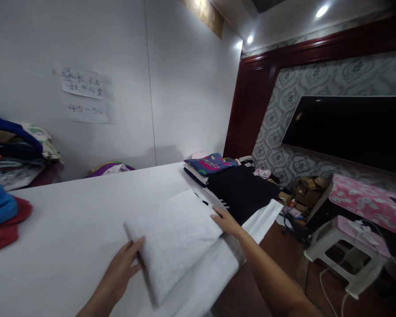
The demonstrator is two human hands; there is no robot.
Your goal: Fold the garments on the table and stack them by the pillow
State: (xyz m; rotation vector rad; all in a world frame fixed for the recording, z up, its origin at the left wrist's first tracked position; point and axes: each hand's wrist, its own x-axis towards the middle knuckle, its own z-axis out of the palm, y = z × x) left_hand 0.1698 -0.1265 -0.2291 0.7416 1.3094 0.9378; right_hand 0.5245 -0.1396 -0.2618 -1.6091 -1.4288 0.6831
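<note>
A white cloth garment point(176, 240), folded into a flat rectangle, lies at an angle on the white table. My left hand point(127, 264) holds its left edge, with one finger on top and others lower beside the edge. At the right edge, my right hand point(227, 222) grips the cloth, fingertips on its upper side. Small dark marks show near the far right corner. A loose white length of cloth point(211, 273) spreads under the fold along the table's near edge. Beyond my right hand, a black garment point(244, 189) with white stripes lies spread out.
Folded clothes point(211, 164) are stacked at the table's far end. A blue garment point(0, 204) and a red one point(6, 226) lie at the left edge, near a clothes pile point(16, 141). On the right stand a plastic stool point(350, 251) with cables and several cardboard boxes point(308, 193).
</note>
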